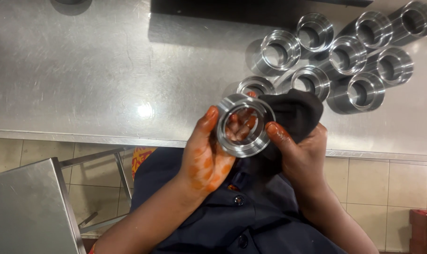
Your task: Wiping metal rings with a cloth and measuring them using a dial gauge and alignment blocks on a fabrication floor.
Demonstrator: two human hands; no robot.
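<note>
Left hand [205, 162] grasps metal ring [245, 125] by rim, fingers through bore, held above near edge of steel desk [81, 70]. Right hand [303, 157] clenched on black cloth [295, 113] (thumb on ring rim), cloth touching ring's right side. 9 more machined rings [347, 56] stand far right on desk.

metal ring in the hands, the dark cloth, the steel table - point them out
metal ring [232, 143], head view, lower rim
dark cloth [295, 110], head view, bunched middle
steel table [91, 70], head view, bare top
</note>
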